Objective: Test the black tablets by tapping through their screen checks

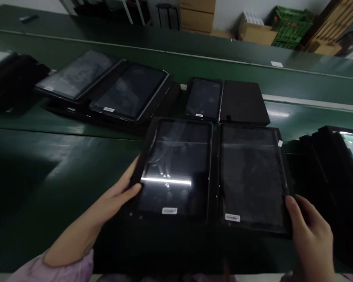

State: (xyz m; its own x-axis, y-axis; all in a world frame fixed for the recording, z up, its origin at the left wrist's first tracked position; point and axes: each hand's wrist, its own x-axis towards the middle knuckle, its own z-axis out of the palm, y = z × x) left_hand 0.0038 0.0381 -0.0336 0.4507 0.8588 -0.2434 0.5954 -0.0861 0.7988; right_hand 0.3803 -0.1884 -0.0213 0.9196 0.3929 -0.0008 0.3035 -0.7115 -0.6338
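Two black tablets lie side by side in front of me, each in a black tray or box with a small white label near its lower edge. My left hand (120,192) grips the left side of the left tablet's box (138,172), thumb on top and fingers hidden beneath. Across the left tablet (176,164) runs a bright light reflection. My right hand (310,231) is closed on the lower right edge of the right tablet's box (285,172), thumb on top. The right tablet (251,172) has a duller screen, and a white sticker (280,143) sits near its box's upper right corner.
Behind them lie a smaller tablet (204,98) and a black box (244,102). Two more tablets (129,90) rest on black boxes at the back left. Black boxes (326,156) are stacked at right, and dark items (14,78) at far left. The table (61,168) is green.
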